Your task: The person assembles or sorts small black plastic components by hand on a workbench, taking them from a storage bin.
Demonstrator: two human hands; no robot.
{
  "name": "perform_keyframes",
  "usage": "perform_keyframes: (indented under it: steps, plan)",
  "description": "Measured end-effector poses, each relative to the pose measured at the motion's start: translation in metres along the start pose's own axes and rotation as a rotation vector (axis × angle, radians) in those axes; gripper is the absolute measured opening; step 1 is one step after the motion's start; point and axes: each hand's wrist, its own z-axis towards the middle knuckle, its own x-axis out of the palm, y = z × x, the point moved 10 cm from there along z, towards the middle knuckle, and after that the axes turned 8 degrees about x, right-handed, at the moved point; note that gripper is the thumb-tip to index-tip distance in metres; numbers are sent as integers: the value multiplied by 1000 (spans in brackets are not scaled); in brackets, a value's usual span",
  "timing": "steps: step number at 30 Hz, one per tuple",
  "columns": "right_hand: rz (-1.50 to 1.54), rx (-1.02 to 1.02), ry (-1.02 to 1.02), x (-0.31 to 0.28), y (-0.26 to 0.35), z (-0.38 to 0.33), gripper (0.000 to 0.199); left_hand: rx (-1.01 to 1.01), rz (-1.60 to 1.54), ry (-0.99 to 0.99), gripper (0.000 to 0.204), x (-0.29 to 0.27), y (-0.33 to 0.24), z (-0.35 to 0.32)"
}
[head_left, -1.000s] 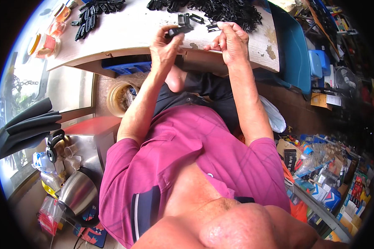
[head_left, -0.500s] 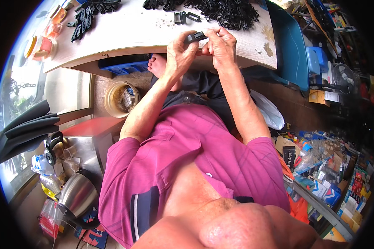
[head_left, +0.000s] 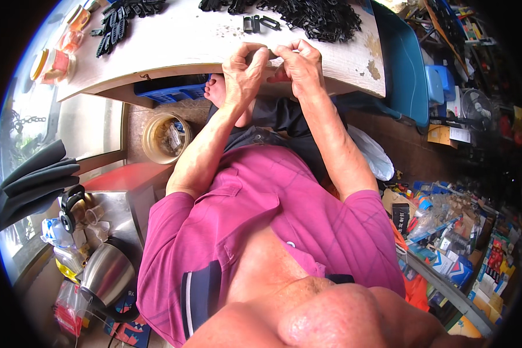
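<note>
Both my hands are raised at the front edge of the table, with fingers bent and pinched. My left hand (head_left: 242, 76) grips a small black plastic part (head_left: 272, 54), most of it covered by the fingers. Close beside it, my right hand (head_left: 305, 71) pinches the part's other end between thumb and fingertips. Just beyond the hands lie two loose black plastic pieces, a squarish frame (head_left: 251, 24) and a longer slotted one (head_left: 269, 23). A large heap of similar black parts (head_left: 322, 18) covers the table behind them.
More black parts (head_left: 115, 33) lie in rows at the table's far left, near lidded plastic jars (head_left: 53, 65). A blue crate (head_left: 174, 90) sits under the table. Nearby are a bucket (head_left: 162, 139), a teal chair (head_left: 409, 69) and a steel kettle (head_left: 109, 272).
Both hands have shifted slightly left. My fingers have curled further over the black part, which showed plainly between them before and is now mostly hidden.
</note>
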Motion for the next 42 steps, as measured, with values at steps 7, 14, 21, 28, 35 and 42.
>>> perform_keyframes:
  steps: [7, 14, 21, 28, 35, 42]
  plan:
    - [-164, 155, -175, -3, 12, 20, 28, -198, -297, -101, 22, -31, 12, 16]
    - [-486, 246, -186, 14, 10, 46, 51, -195, -281, -70, 35, -43, 14, 22]
    - [-515, 136, -309, 4, 14, 68, 53, -222, -300, -77, 34, -42, 18, 22]
    - [-636, 176, -363, 6, 16, 70, 38, -200, -273, -63, 34, -43, 19, 22]
    - [-517, 246, -333, -1, 9, 72, 23, -274, -370, -107, 33, -44, 20, 20]
    - [21, 95, 45, 20, 7, 38, 20, -360, -443, -164, 32, -33, 19, 22]
